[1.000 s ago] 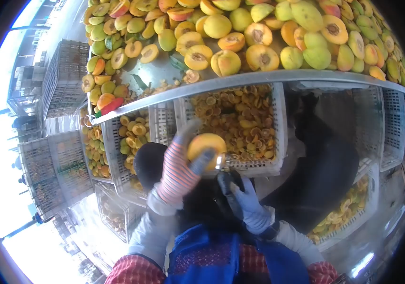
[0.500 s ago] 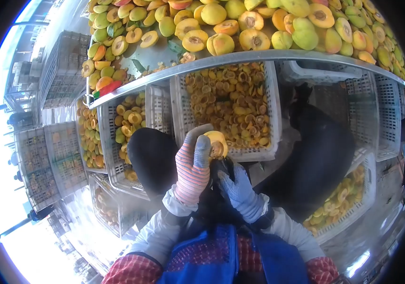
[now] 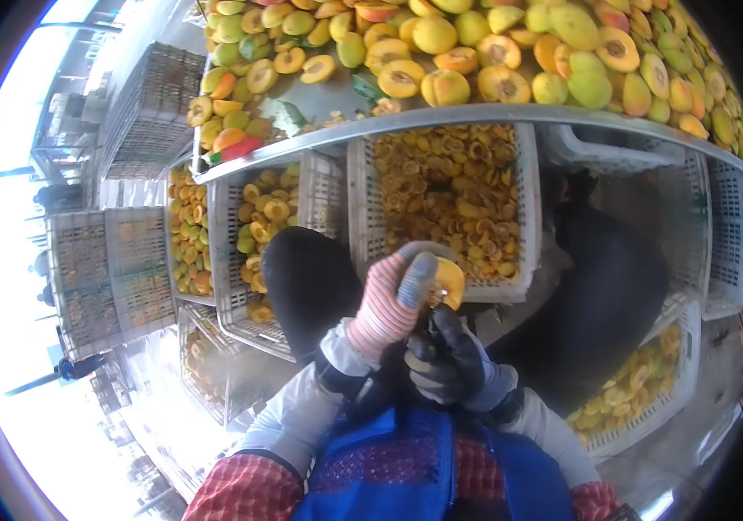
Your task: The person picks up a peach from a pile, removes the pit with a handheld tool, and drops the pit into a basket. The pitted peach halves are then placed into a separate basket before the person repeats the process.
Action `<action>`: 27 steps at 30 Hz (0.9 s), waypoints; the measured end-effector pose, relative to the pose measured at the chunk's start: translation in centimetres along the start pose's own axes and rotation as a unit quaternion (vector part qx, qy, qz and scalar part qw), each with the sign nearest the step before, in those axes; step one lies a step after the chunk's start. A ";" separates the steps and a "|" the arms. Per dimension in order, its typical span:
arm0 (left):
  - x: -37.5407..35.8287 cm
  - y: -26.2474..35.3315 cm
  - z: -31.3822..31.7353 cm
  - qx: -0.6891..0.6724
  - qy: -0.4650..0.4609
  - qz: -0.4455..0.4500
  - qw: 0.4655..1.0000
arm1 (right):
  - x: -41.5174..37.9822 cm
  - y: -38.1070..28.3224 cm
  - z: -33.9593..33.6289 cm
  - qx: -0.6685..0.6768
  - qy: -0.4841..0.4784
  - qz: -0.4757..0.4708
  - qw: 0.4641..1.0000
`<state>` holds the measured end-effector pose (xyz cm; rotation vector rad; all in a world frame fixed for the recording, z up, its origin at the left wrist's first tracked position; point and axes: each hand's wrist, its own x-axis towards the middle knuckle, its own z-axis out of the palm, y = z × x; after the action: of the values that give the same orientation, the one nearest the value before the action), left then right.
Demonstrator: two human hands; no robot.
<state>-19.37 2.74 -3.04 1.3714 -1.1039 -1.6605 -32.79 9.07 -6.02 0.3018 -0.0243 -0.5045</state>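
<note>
My left hand [image 3: 393, 300], in a striped glove with grey fingertips, is closed round a yellow peach half [image 3: 449, 284], its cut side turned to my right. My right hand [image 3: 454, 360], in a grey-and-black glove, is closed just below it. From its fingers a small metal-tipped tool [image 3: 442, 297] reaches the cut face of the peach; most of the tool is hidden in the glove. Both hands are over my lap, in front of a white crate [image 3: 528, 217] of small cut fruit pieces.
A metal-edged table [image 3: 441, 116] piled with whole and halved peaches [image 3: 445, 89] spans the front. A red object [image 3: 239, 149] lies at its left corner. Fruit-filled crates [image 3: 231, 304] stand left, another crate [image 3: 688, 365] stands right, and stacked crates [image 3: 150, 113] stand farther left.
The view has shifted, so the scene sits farther right and slightly lower. My right hand has turned, its dark glove side now showing, and the tool's tip is at the peach half.
</note>
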 end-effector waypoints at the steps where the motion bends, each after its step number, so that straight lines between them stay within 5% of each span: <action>1: -0.1 0.3 0.1 -0.025 -0.005 -0.022 0.999 | 0.2 0.0 0.0 0.049 -0.024 0.019 0.998; 6: -0.8 -0.2 0.3 -0.212 0.039 -0.109 0.970 | 1.2 0.3 -0.6 0.204 -0.122 0.052 0.970; 9: -1.2 1.7 0.8 -0.349 0.155 -0.144 0.913 | 2.3 -0.8 0.9 0.244 -0.288 0.073 0.923; 10: -1.3 -0.3 -0.9 -0.238 0.217 -0.123 0.939 | 1.9 -1.1 0.6 0.174 -0.264 -0.006 0.949; 11: -1.3 -0.9 -2.5 -0.322 0.246 -0.140 0.903 | 1.9 -1.2 0.2 0.180 -0.244 -0.003 0.953; 13: -1.8 1.0 -5.5 -0.105 0.328 0.038 0.938 | 2.0 -1.2 -1.5 0.191 -0.204 -0.005 0.960; 14: -1.4 3.1 -7.6 -0.162 0.430 0.052 0.887 | 1.8 -1.1 -2.9 0.154 -0.116 -0.036 0.980; 15: -1.5 2.5 -12.7 -0.035 0.415 0.139 0.898 | 1.8 -1.2 -3.3 0.171 -0.130 -0.031 0.976; 16: -1.4 4.3 -16.3 0.362 0.401 0.138 0.830 | 2.1 -1.4 -3.6 0.186 -0.144 -0.024 0.972; 18: 0.2 6.5 -19.4 0.701 0.369 -0.105 0.601 | 2.2 -1.9 -2.6 0.194 -0.099 -0.007 0.976; 20: 3.8 8.6 -19.5 0.686 0.320 0.050 0.651 | 3.0 -2.3 -2.9 0.179 -0.091 -0.007 0.980; 22: 8.9 11.2 -16.6 0.577 0.331 0.099 0.740 | 3.4 -2.5 -3.6 0.126 -0.024 -0.022 0.992; 24: 15.7 12.8 -15.7 0.584 0.317 0.083 0.742 | 3.7 -2.5 -4.7 0.031 0.094 -0.057 0.993; 25: 19.1 13.6 -15.2 0.607 0.303 0.014 0.734 | 3.6 -2.5 -5.3 0.079 0.052 -0.049 0.994; 26: 22.6 12.0 -16.6 0.655 0.298 0.059 0.692 | 3.4 -2.7 -5.8 0.126 0.008 -0.044 0.991; 27: 24.1 12.8 -14.9 0.687 0.235 -0.060 0.685 | 3.3 -3.0 -6.4 0.170 -0.036 -0.040 0.984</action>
<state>-9.32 -26.65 -1.47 2.5572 -2.0237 -0.1402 -30.71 6.83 -13.13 0.6215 -0.1704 -0.5912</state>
